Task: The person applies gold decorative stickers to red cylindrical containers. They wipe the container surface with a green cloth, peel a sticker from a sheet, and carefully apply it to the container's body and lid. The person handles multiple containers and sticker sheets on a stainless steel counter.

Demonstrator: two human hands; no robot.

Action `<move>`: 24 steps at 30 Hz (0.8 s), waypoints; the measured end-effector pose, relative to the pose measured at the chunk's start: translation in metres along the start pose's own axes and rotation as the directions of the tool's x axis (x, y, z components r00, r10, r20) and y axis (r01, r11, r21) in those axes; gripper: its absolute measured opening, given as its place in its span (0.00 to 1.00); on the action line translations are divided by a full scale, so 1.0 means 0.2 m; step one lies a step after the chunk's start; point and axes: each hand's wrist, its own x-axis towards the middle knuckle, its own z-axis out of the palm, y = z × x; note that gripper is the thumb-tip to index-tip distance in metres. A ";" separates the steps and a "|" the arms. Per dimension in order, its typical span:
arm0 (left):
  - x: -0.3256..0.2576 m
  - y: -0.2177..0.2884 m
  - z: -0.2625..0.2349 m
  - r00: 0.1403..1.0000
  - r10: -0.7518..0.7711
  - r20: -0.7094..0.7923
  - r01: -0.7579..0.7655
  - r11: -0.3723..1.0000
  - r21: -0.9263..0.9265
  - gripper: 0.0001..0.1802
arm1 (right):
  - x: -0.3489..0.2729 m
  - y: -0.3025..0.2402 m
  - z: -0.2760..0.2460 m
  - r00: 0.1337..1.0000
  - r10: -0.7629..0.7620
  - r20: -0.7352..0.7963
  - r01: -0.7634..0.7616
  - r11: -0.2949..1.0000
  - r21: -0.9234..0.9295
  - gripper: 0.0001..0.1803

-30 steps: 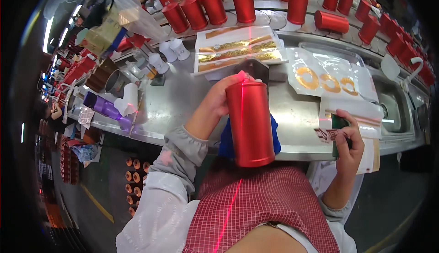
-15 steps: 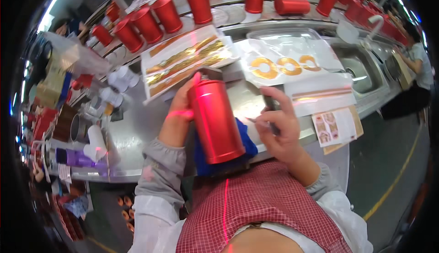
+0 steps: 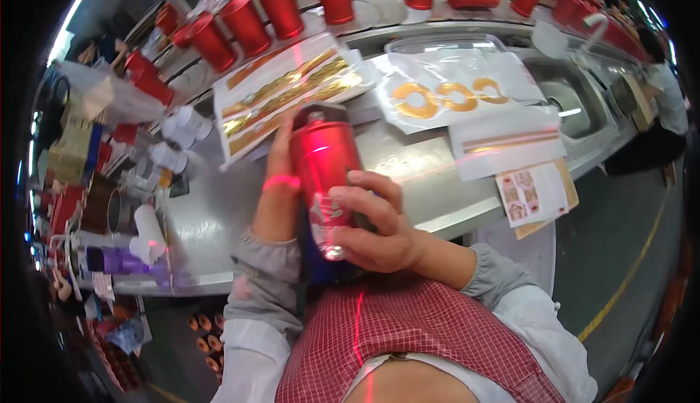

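Note:
A shiny red metal canister (image 3: 321, 157) lies tilted in front of me, its lower end toward my apron. My left hand (image 3: 281, 159) is closed round its left side, fingers mostly hidden behind it. My right hand (image 3: 379, 232) curls over the lower right side, fingertips against the surface. Whether it also holds a small tool, I cannot tell. Silvery pale figures (image 3: 321, 213) show on the canister beside those fingers. A dark holder (image 3: 337, 111) shows at the far end, and blue cloth (image 3: 313, 261) lies underneath.
On the steel bench (image 3: 219, 235) lie a sheet of gold strips (image 3: 288, 93), a sheet of gold rings (image 3: 474, 75) and a printed card (image 3: 529, 195). Red canisters (image 3: 281, 9) line the conveyor behind. A sink (image 3: 583, 104) is at right; purple bottles (image 3: 120, 259) stand left.
The canister has turned, bringing pale figures into view. My right hand, earlier raised apart with a small dark object, has come left and down onto the canister. Conveyor canisters have shifted.

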 end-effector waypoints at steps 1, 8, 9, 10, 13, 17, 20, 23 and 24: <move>-0.01 -0.01 -0.01 0.999 0.001 -0.046 0.000 1.000 0.027 0.28 | 0.00 0.01 0.00 1.000 -0.018 -0.001 0.018 1.000 -0.011 0.14; -0.13 -0.17 -0.03 0.974 0.203 0.105 -0.206 0.978 0.018 0.39 | -0.01 0.01 -0.01 1.000 0.005 0.013 -0.004 0.998 -0.060 0.16; -0.18 -0.21 -0.04 0.956 0.279 0.094 -0.286 0.956 0.068 0.39 | -0.01 0.02 -0.01 1.000 0.008 0.021 -0.007 0.998 -0.059 0.16; -0.23 -0.24 -0.04 0.932 0.351 0.089 -0.359 0.926 0.119 0.39 | -0.01 0.02 -0.02 1.000 0.013 0.028 -0.011 0.998 -0.060 0.16; -0.47 -0.26 0.06 0.926 0.369 0.073 -0.366 0.838 0.406 0.50 | 0.03 0.04 -0.12 0.993 0.063 0.101 -0.053 0.994 -0.095 0.16; -0.73 -0.33 0.04 0.846 0.443 0.296 -0.475 0.374 0.797 0.61 | 0.15 0.20 -0.43 0.889 0.454 0.064 -0.455 0.890 0.001 0.04; -0.73 -0.34 0.01 0.796 0.431 0.425 -0.431 -0.089 0.898 0.61 | 0.21 0.55 -0.65 0.692 0.722 0.011 -0.717 0.686 0.123 0.05; -0.71 -0.33 -0.02 0.783 0.400 0.476 -0.389 -0.283 0.877 0.58 | 0.21 0.96 -0.78 0.492 0.868 -0.064 -0.867 0.481 -0.129 0.22; -0.70 -0.33 -0.02 0.761 0.430 0.485 -0.390 -0.295 0.872 0.57 | 0.16 1.12 -0.83 0.456 0.888 -0.052 -0.887 0.449 -0.113 0.23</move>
